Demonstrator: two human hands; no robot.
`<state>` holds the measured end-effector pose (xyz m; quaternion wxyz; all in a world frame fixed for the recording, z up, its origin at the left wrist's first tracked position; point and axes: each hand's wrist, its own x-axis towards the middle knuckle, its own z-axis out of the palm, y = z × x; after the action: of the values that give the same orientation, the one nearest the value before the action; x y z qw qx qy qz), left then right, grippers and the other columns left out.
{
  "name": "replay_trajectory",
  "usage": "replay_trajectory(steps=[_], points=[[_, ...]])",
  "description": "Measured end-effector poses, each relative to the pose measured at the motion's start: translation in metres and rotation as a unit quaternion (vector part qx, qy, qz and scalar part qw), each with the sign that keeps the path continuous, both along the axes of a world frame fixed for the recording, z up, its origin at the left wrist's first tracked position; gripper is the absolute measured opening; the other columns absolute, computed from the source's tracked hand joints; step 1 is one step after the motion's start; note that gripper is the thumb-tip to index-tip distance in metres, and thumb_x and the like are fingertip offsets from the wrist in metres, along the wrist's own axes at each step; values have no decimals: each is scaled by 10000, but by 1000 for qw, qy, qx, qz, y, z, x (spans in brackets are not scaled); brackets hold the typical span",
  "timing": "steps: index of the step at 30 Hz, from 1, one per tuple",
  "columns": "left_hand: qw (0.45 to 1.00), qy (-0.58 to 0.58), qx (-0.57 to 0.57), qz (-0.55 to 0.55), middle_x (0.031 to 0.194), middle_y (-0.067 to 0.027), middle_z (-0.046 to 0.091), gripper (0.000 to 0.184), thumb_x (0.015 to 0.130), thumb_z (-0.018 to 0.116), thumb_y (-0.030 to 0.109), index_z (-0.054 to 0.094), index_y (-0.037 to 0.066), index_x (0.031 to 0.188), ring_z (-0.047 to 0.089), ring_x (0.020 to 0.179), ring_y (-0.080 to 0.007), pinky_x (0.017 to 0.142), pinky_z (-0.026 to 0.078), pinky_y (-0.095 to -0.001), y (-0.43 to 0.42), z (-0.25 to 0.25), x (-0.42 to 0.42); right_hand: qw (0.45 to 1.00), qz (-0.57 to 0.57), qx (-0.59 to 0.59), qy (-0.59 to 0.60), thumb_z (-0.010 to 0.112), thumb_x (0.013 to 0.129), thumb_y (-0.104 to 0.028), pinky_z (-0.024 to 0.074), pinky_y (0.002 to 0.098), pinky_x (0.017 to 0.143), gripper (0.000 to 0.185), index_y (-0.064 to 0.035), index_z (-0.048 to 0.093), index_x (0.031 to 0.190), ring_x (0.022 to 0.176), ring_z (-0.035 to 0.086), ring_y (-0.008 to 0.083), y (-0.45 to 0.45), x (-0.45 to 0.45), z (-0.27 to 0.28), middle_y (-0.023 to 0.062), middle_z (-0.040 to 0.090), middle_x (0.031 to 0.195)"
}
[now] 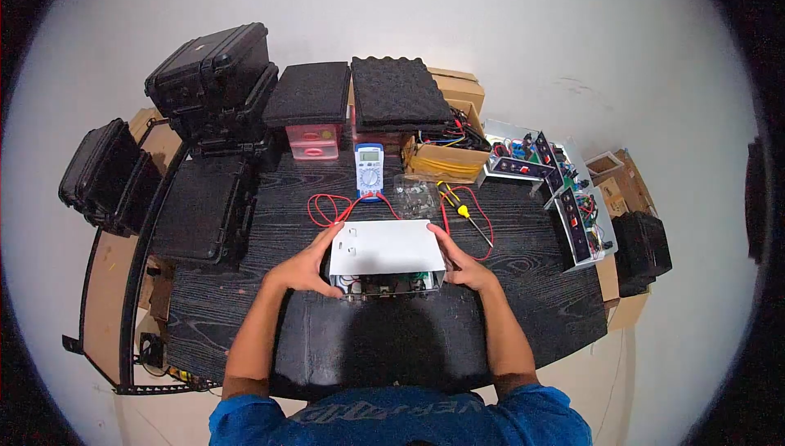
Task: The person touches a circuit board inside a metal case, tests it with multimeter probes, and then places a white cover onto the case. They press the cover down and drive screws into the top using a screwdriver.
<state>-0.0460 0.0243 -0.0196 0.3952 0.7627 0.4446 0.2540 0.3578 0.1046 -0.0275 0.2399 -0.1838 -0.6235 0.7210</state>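
In the head view, the person's left hand (307,266) and right hand (464,266) are curved around opposite ends of a white case (388,247), holding it between them on the black wood-grained tabletop (523,225). The case lies with its broad white panel up; its side nearest the person is open, showing wires and a bit of green board, too shadowed to tell apart.

Beyond the left hand, toward the far edge, stands a clear-and-pink drawer box (313,142) under a flat black foam pad (311,94); its contents are unclear. Farther out to that hand's left, a closed black hard case (203,209) lies flat, with more closed black cases (214,70) stacked behind it.

Ahead of the gap between the hands is a blue-rimmed multimeter (370,170) with red leads (323,209). Just right of it, a clear container (417,197) holds small parts too fine to make out.

Beyond the right hand lies a yellow-and-black screwdriver (464,211), and behind that an open cardboard box (446,161) is filled with tangled cables (468,129). Well to the right of that hand, open white housings (582,254) contain circuit boards and coloured wiring.
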Motion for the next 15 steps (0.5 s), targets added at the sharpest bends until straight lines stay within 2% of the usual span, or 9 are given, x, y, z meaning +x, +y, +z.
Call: replay_trajectory(steps=[1,4,7,10,15], points=[[1000,-2,-5,3,1754,-234,140,1544,530,1034,298,60,59,1705,164,1625,-364,1317,177,-470,0,-1,0,1000,17,3,8,859,678,-214,73,429,1326,1360,-143,-12,1720,1648,104,278,2,1,-2,152,92,1768],[1000,-4,-14,6,1756,-227,141,1545,527,1039,303,69,57,1705,162,1626,-359,1318,177,-469,0,1,1,999,24,22,-9,965,596,-254,82,429,1325,1530,-136,-75,1711,1636,133,276,3,2,-3,168,67,1766],[1000,10,6,-8,1737,-291,130,1530,569,1028,402,60,39,1698,160,1618,-415,1311,193,-488,0,3,0,981,1,150,-126,1024,506,-259,130,418,1305,1623,-168,-57,1713,1623,146,286,-2,-1,8,167,148,1744],[1000,7,4,-8,1739,-291,125,1533,564,1032,391,62,39,1698,153,1620,-415,1312,187,-486,0,3,0,980,-39,142,-131,1025,523,-195,168,449,1295,1549,-170,17,1699,1598,196,312,-6,-4,3,184,218,1704],[1000,-4,4,-14,1740,-294,115,1536,559,1035,382,63,39,1697,136,1624,-418,1312,182,-488,0,3,1,981,-60,152,-108,1026,537,-187,220,484,1272,1415,-168,150,1648,1560,266,340,-4,-4,-9,186,290,1651]])
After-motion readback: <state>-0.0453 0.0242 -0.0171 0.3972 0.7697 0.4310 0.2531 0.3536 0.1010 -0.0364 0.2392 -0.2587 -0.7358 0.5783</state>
